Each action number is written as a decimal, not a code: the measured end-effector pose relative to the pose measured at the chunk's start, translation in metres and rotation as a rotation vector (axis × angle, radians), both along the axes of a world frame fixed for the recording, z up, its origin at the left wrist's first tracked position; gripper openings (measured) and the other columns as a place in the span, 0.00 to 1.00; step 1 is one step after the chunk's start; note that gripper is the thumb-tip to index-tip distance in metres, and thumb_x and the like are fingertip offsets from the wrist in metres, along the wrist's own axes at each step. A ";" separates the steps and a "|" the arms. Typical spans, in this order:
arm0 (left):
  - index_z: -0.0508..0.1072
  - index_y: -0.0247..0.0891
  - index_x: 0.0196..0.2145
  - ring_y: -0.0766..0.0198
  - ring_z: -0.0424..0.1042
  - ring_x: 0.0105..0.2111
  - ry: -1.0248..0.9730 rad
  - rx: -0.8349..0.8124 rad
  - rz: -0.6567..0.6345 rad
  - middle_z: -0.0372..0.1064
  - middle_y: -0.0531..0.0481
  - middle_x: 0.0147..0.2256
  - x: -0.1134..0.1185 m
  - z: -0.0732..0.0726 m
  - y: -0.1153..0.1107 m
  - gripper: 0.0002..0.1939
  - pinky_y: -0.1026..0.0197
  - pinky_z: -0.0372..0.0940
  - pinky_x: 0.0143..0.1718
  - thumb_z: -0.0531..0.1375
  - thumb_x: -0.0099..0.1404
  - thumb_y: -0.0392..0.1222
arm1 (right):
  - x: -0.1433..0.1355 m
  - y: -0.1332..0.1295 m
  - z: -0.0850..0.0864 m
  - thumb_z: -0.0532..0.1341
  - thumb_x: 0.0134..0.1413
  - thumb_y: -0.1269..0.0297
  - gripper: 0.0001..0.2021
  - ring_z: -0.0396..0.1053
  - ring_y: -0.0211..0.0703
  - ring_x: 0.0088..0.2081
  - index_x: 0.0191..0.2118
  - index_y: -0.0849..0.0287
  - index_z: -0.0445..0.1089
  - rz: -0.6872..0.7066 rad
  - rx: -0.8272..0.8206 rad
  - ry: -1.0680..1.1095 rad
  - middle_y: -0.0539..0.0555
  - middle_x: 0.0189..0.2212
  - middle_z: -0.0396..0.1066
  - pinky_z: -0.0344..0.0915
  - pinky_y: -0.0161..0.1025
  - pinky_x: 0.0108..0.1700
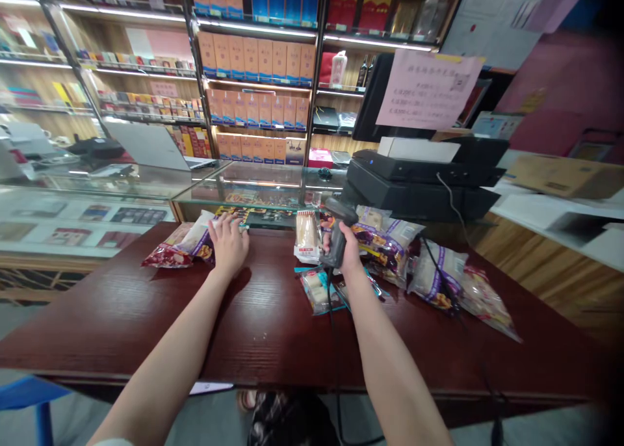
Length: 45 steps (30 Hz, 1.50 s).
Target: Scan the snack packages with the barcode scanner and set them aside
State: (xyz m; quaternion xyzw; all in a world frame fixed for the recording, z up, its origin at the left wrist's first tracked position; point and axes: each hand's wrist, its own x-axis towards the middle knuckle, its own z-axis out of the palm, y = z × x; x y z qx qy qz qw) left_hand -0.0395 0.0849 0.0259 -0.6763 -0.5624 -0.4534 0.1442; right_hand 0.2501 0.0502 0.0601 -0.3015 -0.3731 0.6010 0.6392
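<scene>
My left hand [229, 243] is at the right end of a purple-and-white snack bag [197, 233], its fingers stretched out and touching it. Under that bag lies a red snack packet [168, 251]. The fingers of my right hand [348, 246] are wrapped round the handle of a black barcode scanner [335, 244], which is held upright above the table. Its cable hangs down past the table's front edge. Close behind and below the scanner are a white packet with a clear window [307, 235] and a blue-edged pack of pale rolls [318, 290].
More purple snack bags [392, 238] crowd the right of the dark wooden table [273, 329], with another bag [487, 300] farther right. Behind stand a glass display counter [263, 176], a laptop [146, 145], a monitor with a pink notice [429, 88] and stocked shelves. A blue stool [29, 394] is at lower left.
</scene>
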 end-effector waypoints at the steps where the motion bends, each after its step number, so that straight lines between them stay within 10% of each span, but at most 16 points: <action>1: 0.67 0.35 0.52 0.47 0.53 0.64 0.027 -0.015 -0.074 0.64 0.35 0.56 0.002 -0.001 0.001 0.18 0.36 0.35 0.66 0.52 0.66 0.40 | 0.004 0.002 0.000 0.58 0.53 0.50 0.15 0.69 0.38 0.24 0.38 0.57 0.70 -0.065 0.007 0.037 0.52 0.28 0.75 0.63 0.34 0.22; 6: 0.66 0.36 0.52 0.50 0.66 0.55 0.141 -0.195 -0.443 0.68 0.37 0.51 0.015 -0.010 -0.001 0.18 0.46 0.57 0.59 0.51 0.68 0.45 | 0.001 0.011 -0.007 0.61 0.53 0.58 0.09 0.75 0.44 0.47 0.36 0.57 0.71 -0.119 -0.015 0.119 0.56 0.42 0.78 0.73 0.37 0.39; 13: 0.54 0.37 0.63 0.52 0.69 0.54 -0.001 -0.523 -0.687 0.68 0.37 0.54 0.027 -0.020 -0.006 0.31 0.49 0.60 0.58 0.54 0.67 0.53 | -0.022 0.008 -0.017 0.63 0.52 0.55 0.13 0.76 0.50 0.47 0.39 0.57 0.70 0.104 -0.059 0.104 0.58 0.41 0.78 0.75 0.43 0.38; 19: 0.51 0.35 0.65 0.47 0.59 0.62 -0.111 -0.583 -0.594 0.57 0.33 0.63 0.027 -0.028 0.000 0.41 0.46 0.54 0.62 0.59 0.62 0.56 | -0.029 0.009 -0.022 0.65 0.49 0.55 0.14 0.77 0.52 0.40 0.37 0.57 0.67 0.140 -0.048 0.089 0.58 0.35 0.77 0.75 0.44 0.33; 27: 0.68 0.39 0.40 0.53 0.71 0.46 -0.020 -0.433 -0.492 0.70 0.43 0.42 0.024 -0.020 0.006 0.09 0.48 0.65 0.52 0.52 0.61 0.37 | -0.028 0.007 -0.021 0.65 0.49 0.56 0.13 0.77 0.46 0.33 0.38 0.59 0.69 0.077 -0.066 0.054 0.56 0.31 0.76 0.74 0.40 0.28; 31: 0.66 0.36 0.49 0.52 0.66 0.55 -0.060 -0.265 -0.417 0.61 0.38 0.55 0.020 -0.016 0.004 0.23 0.47 0.62 0.56 0.52 0.55 0.29 | -0.028 0.008 -0.022 0.65 0.50 0.55 0.14 0.75 0.42 0.28 0.37 0.60 0.70 0.037 -0.063 0.060 0.55 0.30 0.76 0.73 0.38 0.27; 36: 0.66 0.40 0.57 0.50 0.69 0.53 0.102 -0.463 -0.597 0.66 0.40 0.56 0.019 -0.018 0.001 0.31 0.49 0.62 0.56 0.56 0.54 0.33 | -0.027 0.011 -0.025 0.65 0.50 0.54 0.14 0.73 0.41 0.25 0.37 0.59 0.70 0.029 -0.070 0.050 0.53 0.28 0.75 0.72 0.37 0.24; 45: 0.70 0.37 0.45 0.51 0.74 0.42 -0.457 -0.419 -0.396 0.75 0.42 0.41 0.017 -0.024 0.019 0.19 0.50 0.65 0.48 0.58 0.58 0.49 | -0.023 0.008 -0.024 0.63 0.52 0.50 0.18 0.64 0.38 0.16 0.42 0.59 0.70 0.125 -0.081 -0.040 0.48 0.17 0.70 0.60 0.33 0.15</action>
